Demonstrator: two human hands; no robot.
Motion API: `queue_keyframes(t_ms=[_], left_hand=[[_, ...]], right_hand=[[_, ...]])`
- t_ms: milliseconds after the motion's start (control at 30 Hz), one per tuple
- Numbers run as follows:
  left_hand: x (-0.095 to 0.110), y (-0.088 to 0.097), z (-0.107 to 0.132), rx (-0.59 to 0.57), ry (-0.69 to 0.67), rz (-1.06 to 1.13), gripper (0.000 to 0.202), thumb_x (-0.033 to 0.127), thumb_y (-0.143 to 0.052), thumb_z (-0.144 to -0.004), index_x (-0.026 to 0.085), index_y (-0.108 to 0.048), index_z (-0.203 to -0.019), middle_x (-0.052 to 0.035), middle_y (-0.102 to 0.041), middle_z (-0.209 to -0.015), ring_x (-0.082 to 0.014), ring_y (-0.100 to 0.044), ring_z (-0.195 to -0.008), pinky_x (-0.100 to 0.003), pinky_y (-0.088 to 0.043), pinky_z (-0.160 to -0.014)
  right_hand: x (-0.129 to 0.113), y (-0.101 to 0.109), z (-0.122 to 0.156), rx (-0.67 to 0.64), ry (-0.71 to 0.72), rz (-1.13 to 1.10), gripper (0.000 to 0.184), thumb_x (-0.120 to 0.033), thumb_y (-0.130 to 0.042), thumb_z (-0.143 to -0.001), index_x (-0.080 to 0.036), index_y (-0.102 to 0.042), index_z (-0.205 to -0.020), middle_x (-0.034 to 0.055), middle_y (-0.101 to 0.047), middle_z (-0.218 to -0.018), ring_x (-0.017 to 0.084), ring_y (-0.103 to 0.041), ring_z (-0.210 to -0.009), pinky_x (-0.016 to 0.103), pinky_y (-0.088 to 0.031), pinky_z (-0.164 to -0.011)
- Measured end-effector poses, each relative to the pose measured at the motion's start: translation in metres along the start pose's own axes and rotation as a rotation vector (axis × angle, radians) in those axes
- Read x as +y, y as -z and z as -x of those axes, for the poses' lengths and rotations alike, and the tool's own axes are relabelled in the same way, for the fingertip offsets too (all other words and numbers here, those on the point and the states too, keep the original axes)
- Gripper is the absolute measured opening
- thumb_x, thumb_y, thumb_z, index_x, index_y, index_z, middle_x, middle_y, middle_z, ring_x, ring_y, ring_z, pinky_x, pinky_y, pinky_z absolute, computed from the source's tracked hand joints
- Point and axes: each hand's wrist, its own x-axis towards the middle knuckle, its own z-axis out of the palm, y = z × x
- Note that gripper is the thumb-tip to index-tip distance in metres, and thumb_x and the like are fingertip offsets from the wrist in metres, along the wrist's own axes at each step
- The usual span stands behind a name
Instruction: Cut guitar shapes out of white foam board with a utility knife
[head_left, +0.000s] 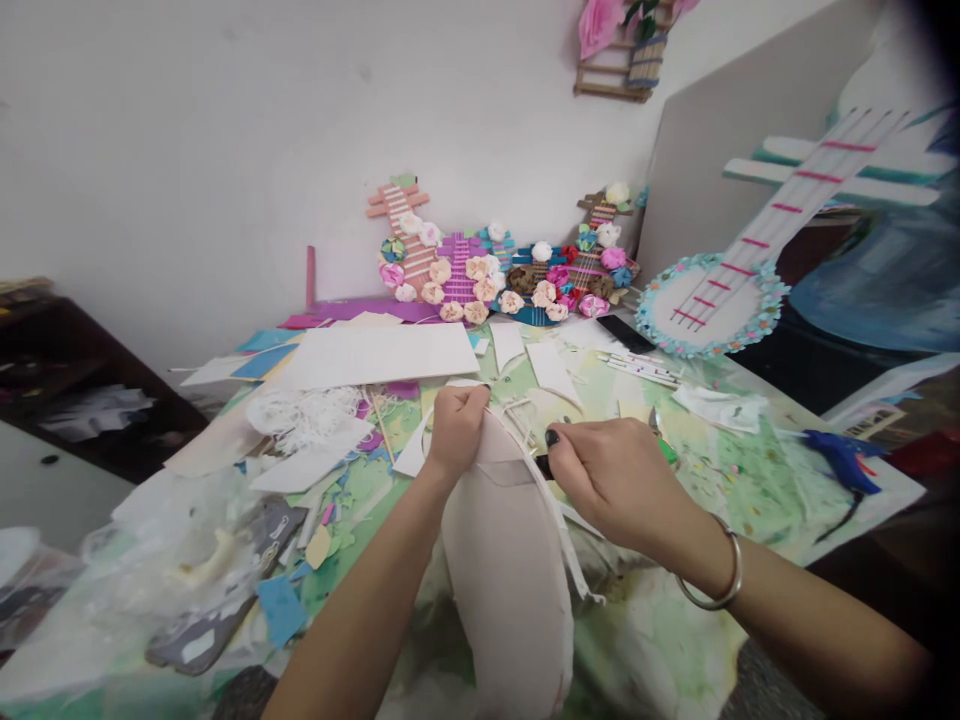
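Observation:
A curved, rounded piece of white board (514,590) stands on edge in front of me, its lower end near my body. My left hand (459,428) is closed on its upper end, with the thumb on top. In my right fist (619,480) is a dark-handled knife (544,466), held against the board's right edge; its blade is hidden. A thin white strip (574,560) hangs away from that edge, curling at its lower end. Faint lines cross the board's face near the knife.
Flower-trimmed model lutes (465,275) lean on the wall; a larger white one (731,290) stands at right. A white sheet (382,352), shredded paper (304,415), a phone (626,335), a blue glue gun (844,462) and paper scraps lie on the table.

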Motion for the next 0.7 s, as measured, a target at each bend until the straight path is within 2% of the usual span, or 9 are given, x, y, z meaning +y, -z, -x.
queue_keyframes(t_ms=[200,367,700], left_hand=[[0.000,0.001,0.001,-0.030,-0.005,0.026,0.034,0.025,-0.042,-0.072,0.020,-0.021,-0.046,0.0052,-0.015,-0.046,-0.0069,-0.016,-0.046,-0.026,-0.013,-0.047],[0.001,0.001,0.001,-0.020,-0.013,0.015,0.034,0.024,-0.043,-0.071,0.019,-0.021,-0.046,0.0051,-0.015,-0.046,-0.0068,-0.016,-0.047,-0.026,-0.012,-0.047],[0.005,-0.004,0.000,0.009,-0.030,0.001,0.034,0.024,-0.043,-0.070,0.020,-0.023,-0.044,0.0049,-0.015,-0.046,-0.0070,-0.017,-0.046,-0.026,-0.013,-0.046]], right_hand=[[0.006,0.000,-0.002,-0.017,-0.009,0.003,0.037,-0.029,-0.032,-0.087,-0.016,-0.041,-0.054,-0.0012,-0.042,-0.048,0.008,-0.035,-0.048,0.028,-0.015,-0.054],[0.009,0.002,-0.003,-0.035,-0.015,0.003,0.038,-0.028,-0.033,-0.086,-0.015,-0.041,-0.052,-0.0015,-0.038,-0.045,0.007,-0.030,-0.045,0.028,-0.013,-0.053],[0.001,0.010,-0.002,-0.010,0.016,-0.024,0.036,-0.029,-0.032,-0.087,-0.015,-0.037,-0.053,-0.0025,-0.036,-0.046,0.007,-0.028,-0.045,0.028,-0.013,-0.053]])
